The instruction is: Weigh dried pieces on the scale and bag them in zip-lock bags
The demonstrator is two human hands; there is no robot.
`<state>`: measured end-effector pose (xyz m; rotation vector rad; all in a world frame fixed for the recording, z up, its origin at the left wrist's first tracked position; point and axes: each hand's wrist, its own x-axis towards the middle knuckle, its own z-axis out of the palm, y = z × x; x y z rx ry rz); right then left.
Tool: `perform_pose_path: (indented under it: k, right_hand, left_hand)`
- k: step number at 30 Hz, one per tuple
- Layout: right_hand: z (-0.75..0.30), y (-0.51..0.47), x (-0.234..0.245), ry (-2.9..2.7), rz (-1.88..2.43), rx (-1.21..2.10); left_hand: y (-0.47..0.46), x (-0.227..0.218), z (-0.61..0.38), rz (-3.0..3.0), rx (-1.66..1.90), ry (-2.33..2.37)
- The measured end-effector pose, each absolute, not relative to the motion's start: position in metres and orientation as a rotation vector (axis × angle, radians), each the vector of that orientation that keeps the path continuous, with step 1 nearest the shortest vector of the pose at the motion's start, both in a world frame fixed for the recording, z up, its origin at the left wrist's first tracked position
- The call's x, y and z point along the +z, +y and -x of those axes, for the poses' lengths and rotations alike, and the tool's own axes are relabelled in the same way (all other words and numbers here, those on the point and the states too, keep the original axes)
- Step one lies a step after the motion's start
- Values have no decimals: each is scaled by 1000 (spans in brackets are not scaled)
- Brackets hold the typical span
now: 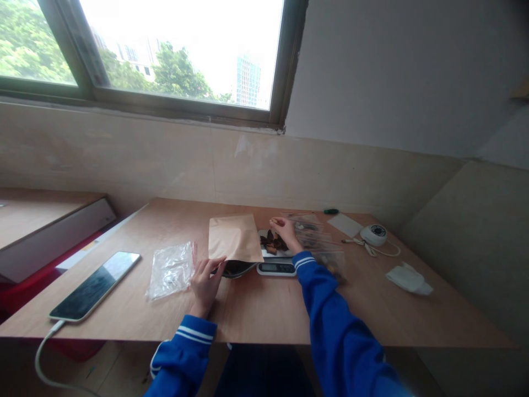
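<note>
My left hand pinches the near edge of a brown kraft paper pouch. The pouch lies flat, its mouth towards me and parted, showing a dark inside. Beside it stands a white digital kitchen scale, its display too small to read. Dark brown dried pieces sit in a pile on its platform. Just above the far side of that pile is my right hand, thumb and fingertips together. Whatever may be between those fingertips is too small to make out.
Left of the pouch lie a clear plastic zip bag and a phone on a white cable. Several filled zip bags rest beyond my right forearm. Further right are a white dome camera and a crumpled tissue.
</note>
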<state>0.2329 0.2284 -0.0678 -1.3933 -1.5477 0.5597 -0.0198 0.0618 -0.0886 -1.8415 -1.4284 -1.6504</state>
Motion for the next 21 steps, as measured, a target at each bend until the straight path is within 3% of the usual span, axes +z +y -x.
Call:
perform_pose_path:
  k: [21]
  right_hand:
    - [-275, 199, -67, -1542, 1582, 392]
  left_hand:
    - [64, -92, 21, 1867, -1676, -1423]
